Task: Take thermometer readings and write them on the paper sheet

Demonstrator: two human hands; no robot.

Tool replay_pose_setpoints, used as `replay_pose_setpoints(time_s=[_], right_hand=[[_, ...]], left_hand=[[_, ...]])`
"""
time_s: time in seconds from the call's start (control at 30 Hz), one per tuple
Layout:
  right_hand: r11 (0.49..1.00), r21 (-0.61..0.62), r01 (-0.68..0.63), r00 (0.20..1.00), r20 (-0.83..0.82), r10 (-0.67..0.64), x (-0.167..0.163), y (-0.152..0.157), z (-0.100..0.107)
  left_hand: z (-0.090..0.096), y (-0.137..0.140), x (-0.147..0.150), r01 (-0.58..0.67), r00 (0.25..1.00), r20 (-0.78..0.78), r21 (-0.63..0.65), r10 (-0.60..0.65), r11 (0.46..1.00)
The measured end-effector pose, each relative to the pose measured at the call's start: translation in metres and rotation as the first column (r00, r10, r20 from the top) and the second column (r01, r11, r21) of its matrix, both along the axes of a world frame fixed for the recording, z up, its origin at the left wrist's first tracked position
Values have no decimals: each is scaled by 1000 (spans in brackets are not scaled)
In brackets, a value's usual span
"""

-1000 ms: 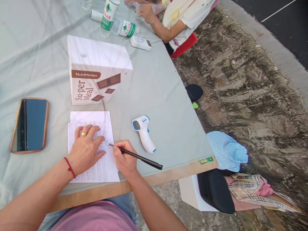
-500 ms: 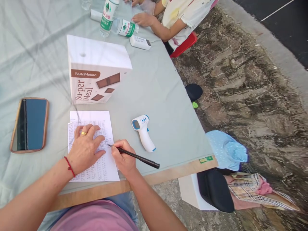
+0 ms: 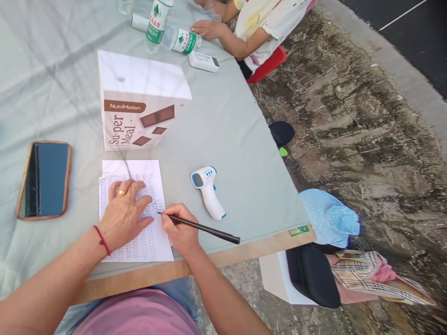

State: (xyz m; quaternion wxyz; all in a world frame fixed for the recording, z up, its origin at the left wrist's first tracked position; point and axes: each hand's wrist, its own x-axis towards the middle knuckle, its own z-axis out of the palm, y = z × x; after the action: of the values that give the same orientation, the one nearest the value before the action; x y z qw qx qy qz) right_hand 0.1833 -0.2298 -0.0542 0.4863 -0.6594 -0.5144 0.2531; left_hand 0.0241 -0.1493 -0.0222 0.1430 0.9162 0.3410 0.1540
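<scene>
A black pen is gripped in my right hand, its tip on or just above a sheet of paper covered in small print. Beside the tip, an inked loop surrounds part of the print. My left hand lies spread flat on the same paper, fingers apart, covering its middle; it wears a ring and a red bracelet. Another sheet shows under the top one. To the right of my right hand rests a white and blue infrared thermometer.
A white and brown box stands behind the paper; a phone lies at left. Farther back are water bottles, a small white device and another person's hand. The table's wooden edge runs in front of me.
The pen has tilted, its back end swinging slightly right and down, while its tip shifted a little right and down beside the loop. My left hand stays in place.
</scene>
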Motion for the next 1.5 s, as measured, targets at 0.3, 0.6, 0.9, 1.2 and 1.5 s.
replay_pose_setpoints(time_s=[0.3,0.6,0.9,1.2,1.5], right_hand=[[997,-3,-82,992,94,82,-1,4,6],[996,-27,-84,985,146,87,-2,5,9],[995,-41,-87,987,129,92,-2,4,8],[998,-38,-45,995,91,48,-1,3,6],[998,-18,-53,993,108,54,-2,3,6]], left_hand=[[0,0,1,-9,1000,15,3,9,1000],[0,0,1,-4,1000,16,-10,4,1000],[0,1,1,-4,1000,7,-13,4,1000],[0,0,1,-5,999,42,-31,6,999],[-1,0,1,0,1000,8,-2,0,1000]])
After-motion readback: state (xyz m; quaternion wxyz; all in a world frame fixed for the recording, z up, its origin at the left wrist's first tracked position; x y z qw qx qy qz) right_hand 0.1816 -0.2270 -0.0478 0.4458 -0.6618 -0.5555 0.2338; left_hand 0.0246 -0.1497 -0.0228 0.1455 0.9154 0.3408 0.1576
